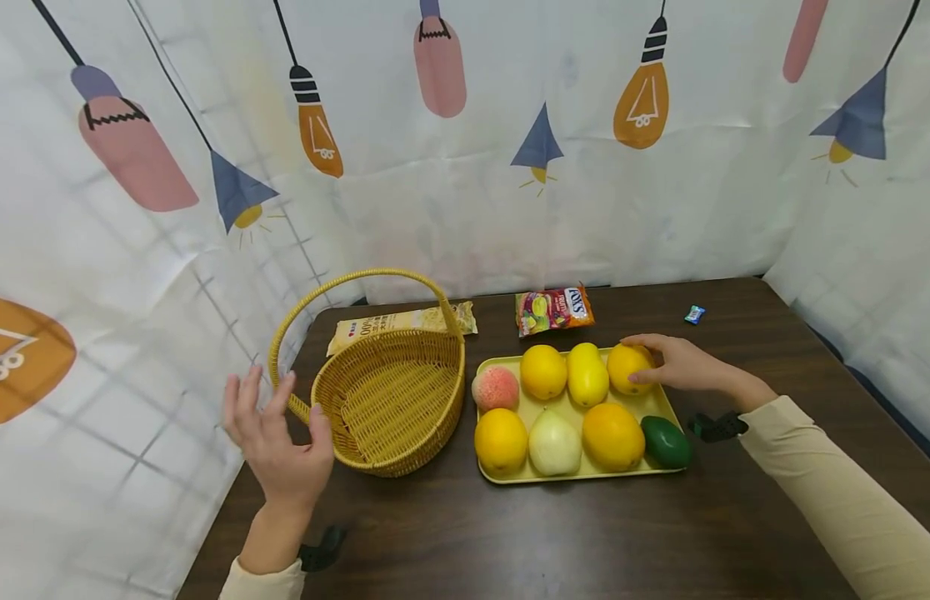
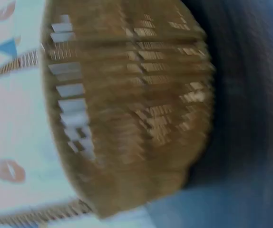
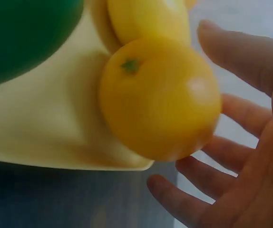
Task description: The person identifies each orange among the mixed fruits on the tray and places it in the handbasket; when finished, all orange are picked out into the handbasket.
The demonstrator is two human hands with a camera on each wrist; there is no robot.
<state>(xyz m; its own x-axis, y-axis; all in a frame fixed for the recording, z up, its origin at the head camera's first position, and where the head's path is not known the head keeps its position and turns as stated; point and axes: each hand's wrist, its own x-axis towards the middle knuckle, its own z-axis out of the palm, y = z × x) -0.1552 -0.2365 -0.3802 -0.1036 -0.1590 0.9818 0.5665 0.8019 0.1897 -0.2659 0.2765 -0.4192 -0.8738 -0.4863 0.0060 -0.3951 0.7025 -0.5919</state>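
My right hand (image 1: pixel 678 363) reaches over the far right corner of a yellow tray (image 1: pixel 663 406), around an orange (image 1: pixel 628 367). In the right wrist view the fingers curve loosely beside that orange (image 3: pixel 160 99), while the thumb (image 3: pixel 241 52) stands apart from it. Also in the tray lie a peach (image 1: pixel 497 388), two more oranges (image 1: pixel 543 372), an elongated yellow fruit (image 1: pixel 587 375), a pale pear (image 1: pixel 555 443), a large orange fruit (image 1: pixel 613 437) and a dark green avocado (image 1: pixel 665 442). My left hand (image 1: pixel 285 450) is raised with spread fingers, holding nothing, beside a woven basket (image 1: pixel 390 408).
The basket's tall handle (image 1: pixel 375 273) arches upward. Behind it lies a long beige snack packet (image 1: pixel 401 323). A red candy bag (image 1: pixel 553 311) sits beyond the tray, and a small blue wrapped sweet (image 1: pixel 694 314) at the back right. A printed curtain (image 1: pixel 465 208) borders the dark table (image 1: pixel 547 542).
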